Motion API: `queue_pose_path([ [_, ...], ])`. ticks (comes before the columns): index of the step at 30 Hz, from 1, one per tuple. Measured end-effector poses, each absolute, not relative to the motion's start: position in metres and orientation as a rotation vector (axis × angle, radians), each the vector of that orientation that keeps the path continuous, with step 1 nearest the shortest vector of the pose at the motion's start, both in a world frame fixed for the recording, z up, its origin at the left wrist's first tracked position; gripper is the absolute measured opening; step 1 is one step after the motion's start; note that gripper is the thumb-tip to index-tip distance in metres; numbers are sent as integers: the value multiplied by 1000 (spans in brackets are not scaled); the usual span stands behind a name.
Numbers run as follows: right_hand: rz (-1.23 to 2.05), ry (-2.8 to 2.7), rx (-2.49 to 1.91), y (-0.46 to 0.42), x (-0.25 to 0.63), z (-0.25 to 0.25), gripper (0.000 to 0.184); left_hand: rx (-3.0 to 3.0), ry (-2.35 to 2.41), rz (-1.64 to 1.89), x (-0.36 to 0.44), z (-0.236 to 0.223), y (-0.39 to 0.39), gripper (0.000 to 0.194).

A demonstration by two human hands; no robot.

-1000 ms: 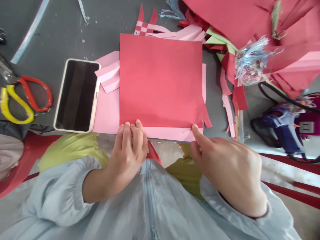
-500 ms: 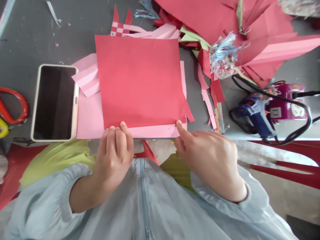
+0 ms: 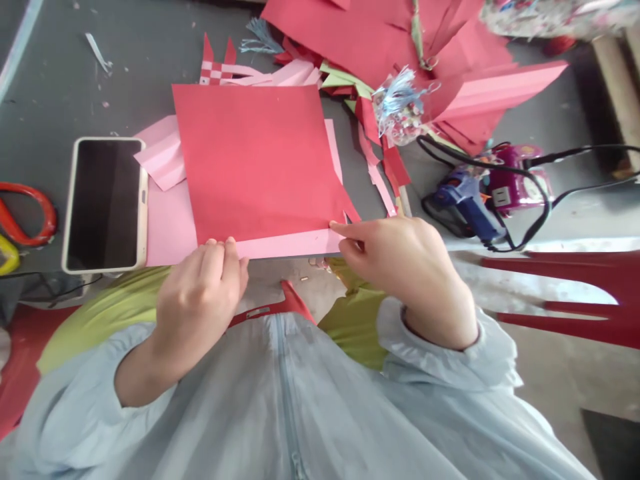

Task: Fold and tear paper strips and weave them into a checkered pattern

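Note:
A square sheet of red paper (image 3: pixel 255 160) lies over a larger pink sheet (image 3: pixel 170 223), whose edge shows as a strip along the front. My left hand (image 3: pixel 197 303) is closed at the red sheet's near left corner, its fingers pressed together on the edge. At the near right corner, my right hand (image 3: pixel 407 267) has its index finger laid on the red paper and the other fingers curled under; its thumb is partly hidden. A folded pink piece (image 3: pixel 165 157) sticks out at the left of the red sheet.
A phone (image 3: pixel 104 207) lies left of the paper, beside orange-handled scissors (image 3: pixel 37 217). Right of it are paper strips (image 3: pixel 380 187), a blue glue gun (image 3: pixel 467 200) and a purple power socket (image 3: pixel 520 177) with black cables. Red sheets (image 3: pixel 350 40) are piled behind.
The view has shifted, so things at the right sit further left. Both hands stay at the red sheet's near corners, and my right wrist has turned so the index finger lies more sideways.

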State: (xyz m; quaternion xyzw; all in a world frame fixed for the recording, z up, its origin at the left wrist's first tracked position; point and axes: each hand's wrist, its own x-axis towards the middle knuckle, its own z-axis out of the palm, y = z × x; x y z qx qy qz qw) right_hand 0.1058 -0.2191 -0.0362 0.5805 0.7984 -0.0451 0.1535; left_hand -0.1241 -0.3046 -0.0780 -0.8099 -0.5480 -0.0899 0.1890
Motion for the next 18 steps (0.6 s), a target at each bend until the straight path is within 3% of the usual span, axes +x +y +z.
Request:
queue_pose_path([
  [9, -255, 2328, 1541, -203, 95, -25, 31, -2210, -1473, -312, -112, -93, -314, 35],
  [18, -254, 2401, 1521, -200, 90, -24, 28, -2117, -1501, -282, -106, -93, -312, 32],
])
